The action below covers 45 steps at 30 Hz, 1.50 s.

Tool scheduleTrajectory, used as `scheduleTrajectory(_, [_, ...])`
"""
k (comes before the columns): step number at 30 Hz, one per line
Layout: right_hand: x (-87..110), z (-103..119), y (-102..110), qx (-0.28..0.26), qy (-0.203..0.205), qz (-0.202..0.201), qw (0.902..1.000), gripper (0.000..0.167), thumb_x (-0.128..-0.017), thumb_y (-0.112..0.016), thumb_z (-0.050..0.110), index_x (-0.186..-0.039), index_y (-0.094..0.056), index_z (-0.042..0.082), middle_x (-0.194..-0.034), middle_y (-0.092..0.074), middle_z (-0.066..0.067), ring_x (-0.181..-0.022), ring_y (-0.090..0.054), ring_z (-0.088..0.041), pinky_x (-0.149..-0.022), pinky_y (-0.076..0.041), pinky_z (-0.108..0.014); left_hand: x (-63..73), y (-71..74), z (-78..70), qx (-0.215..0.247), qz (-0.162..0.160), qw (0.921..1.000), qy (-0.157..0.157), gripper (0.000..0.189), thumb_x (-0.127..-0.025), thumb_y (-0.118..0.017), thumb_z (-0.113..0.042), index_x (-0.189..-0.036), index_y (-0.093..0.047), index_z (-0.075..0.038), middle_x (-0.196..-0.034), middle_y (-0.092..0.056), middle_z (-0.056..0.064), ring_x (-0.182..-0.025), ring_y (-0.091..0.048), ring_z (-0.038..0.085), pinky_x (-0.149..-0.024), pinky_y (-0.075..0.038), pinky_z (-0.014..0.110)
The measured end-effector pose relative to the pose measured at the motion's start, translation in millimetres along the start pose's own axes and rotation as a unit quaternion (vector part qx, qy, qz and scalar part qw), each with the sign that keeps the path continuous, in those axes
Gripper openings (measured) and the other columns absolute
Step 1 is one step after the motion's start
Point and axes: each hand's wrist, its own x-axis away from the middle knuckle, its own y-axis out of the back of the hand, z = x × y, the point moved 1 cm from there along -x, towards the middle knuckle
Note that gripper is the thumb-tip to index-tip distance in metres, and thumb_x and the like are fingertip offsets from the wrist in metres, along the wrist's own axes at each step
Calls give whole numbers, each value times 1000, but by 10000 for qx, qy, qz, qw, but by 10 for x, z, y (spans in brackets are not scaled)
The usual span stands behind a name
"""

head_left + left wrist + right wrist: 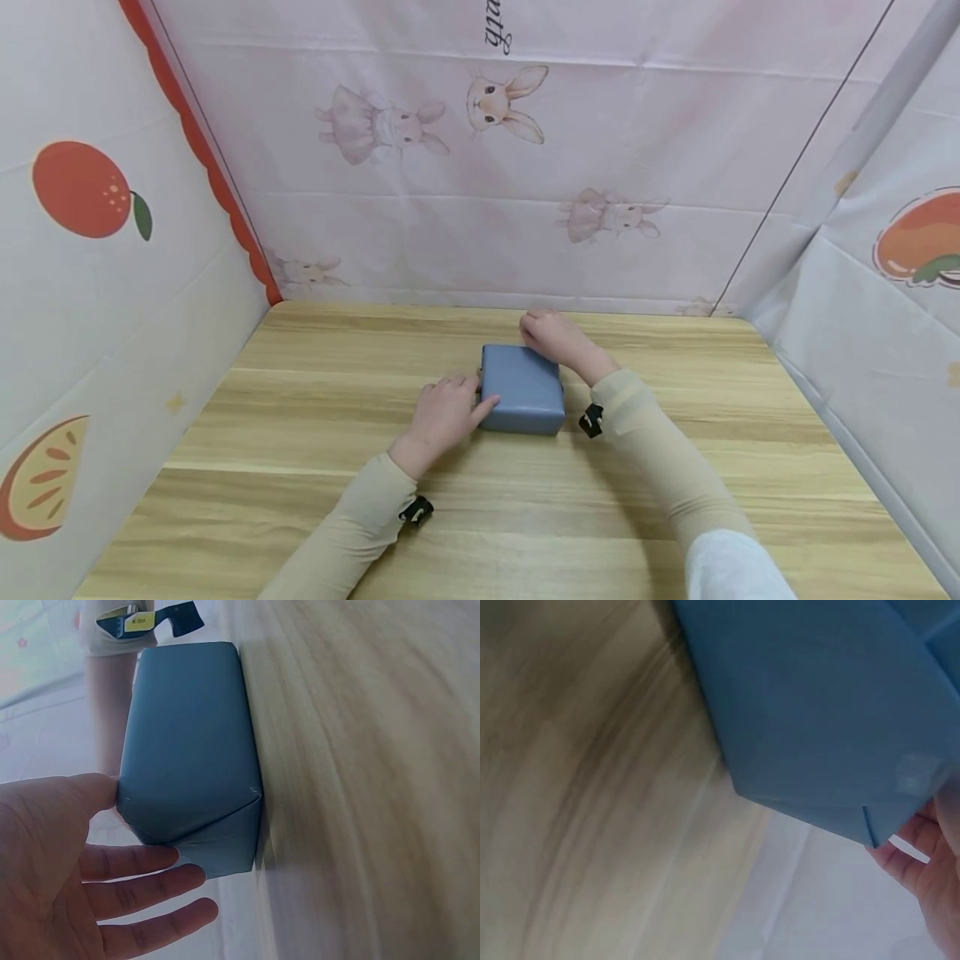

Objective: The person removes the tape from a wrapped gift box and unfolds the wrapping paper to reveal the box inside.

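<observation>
A small box wrapped in smooth blue paper (521,379) lies on the wooden table, its end folds showing in both wrist views. At its left end is my left hand (444,414), thumb over the near top edge. In the left wrist view, the other fingers (142,892) stretch loosely along the folded end of the box (191,742). My right hand (562,340) bends over the far right corner with curled fingers. Seen from the right wrist, its fingertips (889,855) hold the paper at the pointed corner of a folded flap (832,817); a shiny patch like clear tape (919,774) is near it.
The light wood table (300,417) extends around the box on every side. Behind it hangs a pink sheet printed with rabbits (450,242); white fruit-printed sheets (75,317) hang left and right. Black straps (591,421) are on both wrists.
</observation>
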Motion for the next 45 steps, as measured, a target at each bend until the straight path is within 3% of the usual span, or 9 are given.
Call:
scheduleTrajectory(13, [29,-1,-12,-388,-382,232,9982,10,-96,-61,12,-97,-68,5,-94,-68,-8,-84,-66,-22,-76,-55,-35,-4,-25,10,9,-85,9999,-71,45,-97,-51,-54,-95,-65,-12,-77,-64,3,-66,-61,20,-54,-46,34])
scheduleTrajectory(20, [65,5,90,-690,-443,131,9965,10,-95,-62,10,-98,-69,4,-93,-69,-9,-84,-66,-21,-75,-55,-35,-3,-17,10,-1,-156,9998,-123,44,-96,-52,-53,-92,-65,-11,-73,-63,2,-63,-60,19,-51,-44,32])
scheduleTrajectory(29, [103,39,246,-960,-413,-74,9945,11,-94,-62,8,-96,-70,1,-89,-67,-10,-81,-64,-22,-73,-55,-37,-3,-29,16,104,11,9999,-21,44,-97,-50,-53,-93,-64,-12,-75,-63,2,-66,-60,19,-54,-46,34])
scheduleTrajectory(33, [168,65,300,-886,-420,-254,9949,9,-93,-64,8,-94,-71,3,-88,-68,-9,-81,-65,-21,-73,-55,-36,-8,-35,15,106,43,9999,-23,45,-97,-50,-54,-96,-65,-12,-77,-63,2,-68,-61,19,-55,-47,34])
scheduleTrajectory(45, [487,237,520,-957,-1121,-434,9881,8,-92,-66,14,-92,-69,7,-92,-70,-8,-89,-67,-23,-79,-56,-40,-13,-33,12,168,76,9998,34,44,-97,-49,-54,-94,-63,-12,-76,-62,2,-67,-60,20,-57,-47,35])
